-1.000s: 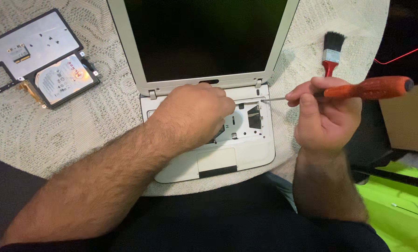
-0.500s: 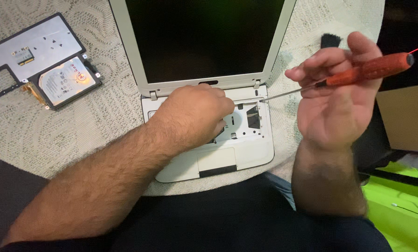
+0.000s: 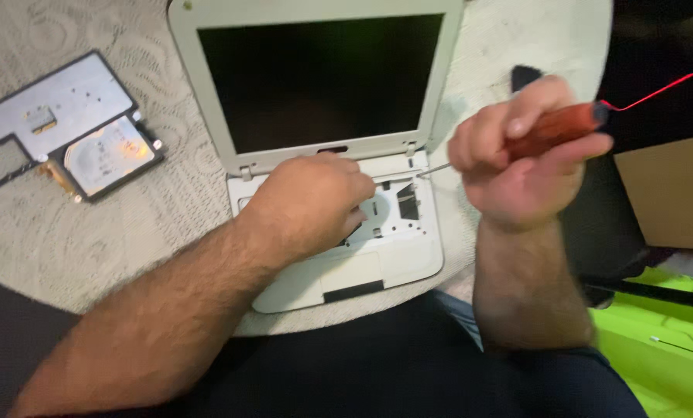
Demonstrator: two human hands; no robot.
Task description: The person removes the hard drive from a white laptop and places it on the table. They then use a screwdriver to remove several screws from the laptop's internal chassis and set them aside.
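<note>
1. My left hand (image 3: pixel 312 203) lies curled, palm down, on the white laptop base (image 3: pixel 346 267) at frame centre; whether it grips anything, I cannot tell.
2. My right hand (image 3: pixel 521 166) grasps the red-handled screwdriver (image 3: pixel 552 128), tip near the right hinge.
3. I'd keep the base pinned and the shaft square to avoid slipping.
4. A hard drive (image 3: pixel 106 159) lies upper left.
</note>
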